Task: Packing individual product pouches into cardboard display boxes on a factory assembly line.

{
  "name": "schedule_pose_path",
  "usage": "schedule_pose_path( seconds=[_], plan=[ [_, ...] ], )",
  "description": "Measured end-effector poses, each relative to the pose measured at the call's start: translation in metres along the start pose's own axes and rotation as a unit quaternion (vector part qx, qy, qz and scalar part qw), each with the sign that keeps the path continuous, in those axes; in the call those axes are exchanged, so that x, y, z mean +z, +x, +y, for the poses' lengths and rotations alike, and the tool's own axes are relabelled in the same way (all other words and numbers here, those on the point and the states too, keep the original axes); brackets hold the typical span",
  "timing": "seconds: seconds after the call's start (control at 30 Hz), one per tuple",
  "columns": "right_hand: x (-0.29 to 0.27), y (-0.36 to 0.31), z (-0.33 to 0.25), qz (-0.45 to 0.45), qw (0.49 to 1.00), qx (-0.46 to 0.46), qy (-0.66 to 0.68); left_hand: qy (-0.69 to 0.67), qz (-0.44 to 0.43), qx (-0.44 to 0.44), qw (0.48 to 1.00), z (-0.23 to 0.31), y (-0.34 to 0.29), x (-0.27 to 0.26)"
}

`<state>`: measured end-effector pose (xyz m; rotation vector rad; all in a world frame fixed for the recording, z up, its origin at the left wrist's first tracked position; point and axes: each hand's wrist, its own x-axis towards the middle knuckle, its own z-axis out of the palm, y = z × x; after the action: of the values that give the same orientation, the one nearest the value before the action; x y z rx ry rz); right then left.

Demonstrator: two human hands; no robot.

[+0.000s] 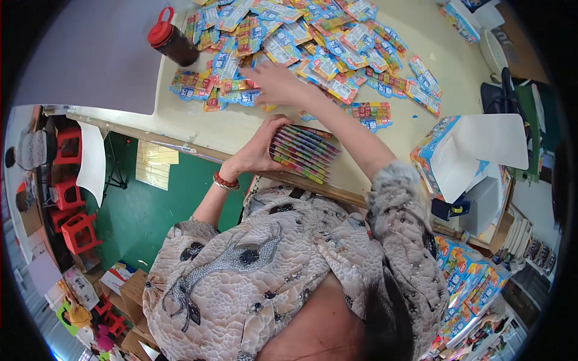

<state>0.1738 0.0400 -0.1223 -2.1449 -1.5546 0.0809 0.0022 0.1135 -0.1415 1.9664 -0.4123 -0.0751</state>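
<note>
My left hand [263, 146] is wrapped round the side of a stack of flat colourful packets [304, 154], standing on edge at the table's near side. Its wrist wears a red beaded bracelet. Stretched across the table, my right hand [276, 83] hovers over or touches the near left part of a big loose pile of the same packets [325, 45]. Its fingers are extended and apart, and nothing shows in them. One packet [370, 114] lies beside my right forearm. Whether the right fingertips press on a packet cannot be made out.
A dark bottle with a red lid [171, 42] stands left of the pile. To the right sits an open printed carton [445, 159] with its flap up. More printed cartons [469, 277] are stacked lower right. Red stools [78, 231] stand on the green floor at left.
</note>
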Motion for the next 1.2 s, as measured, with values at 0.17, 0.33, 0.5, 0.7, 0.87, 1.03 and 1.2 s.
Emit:
schedule_pose_path(
  seconds=[0.17, 0.33, 0.5, 0.7, 0.87, 1.03, 1.2],
  plan=[
    [-0.008, 0.014, 0.01, -0.128, 0.979, 0.053, 0.147, -0.014, 0.013, 0.002, 1.0, 0.0, 0.0, 0.005],
    [-0.057, -0.064, 0.023, -0.038, 0.97, 0.111, 0.211, -0.017, 0.04, 0.001, 0.999, 0.011, -0.002, 0.008],
    [-0.068, -0.157, 0.014, 0.092, 0.822, 0.352, 0.438, 0.037, 0.051, 0.019, 0.998, 0.008, 0.003, 0.015],
    [-0.032, -0.225, 0.009, 0.344, 0.659, 0.267, 0.613, 0.013, 0.01, 0.014, 1.0, 0.01, 0.012, 0.016],
    [-0.02, -0.266, 0.04, 0.308, 0.719, 0.346, 0.518, 0.0, -0.025, 0.007, 1.0, 0.018, 0.02, 0.018],
    [-0.047, -0.24, 0.007, 0.052, 0.821, 0.363, 0.438, -0.069, -0.017, -0.024, 0.997, 0.014, 0.023, 0.028],
    [-0.011, -0.242, -0.047, 0.232, 0.765, 0.303, 0.519, -0.036, -0.016, -0.036, 0.999, 0.015, 0.023, 0.032]
  ],
)
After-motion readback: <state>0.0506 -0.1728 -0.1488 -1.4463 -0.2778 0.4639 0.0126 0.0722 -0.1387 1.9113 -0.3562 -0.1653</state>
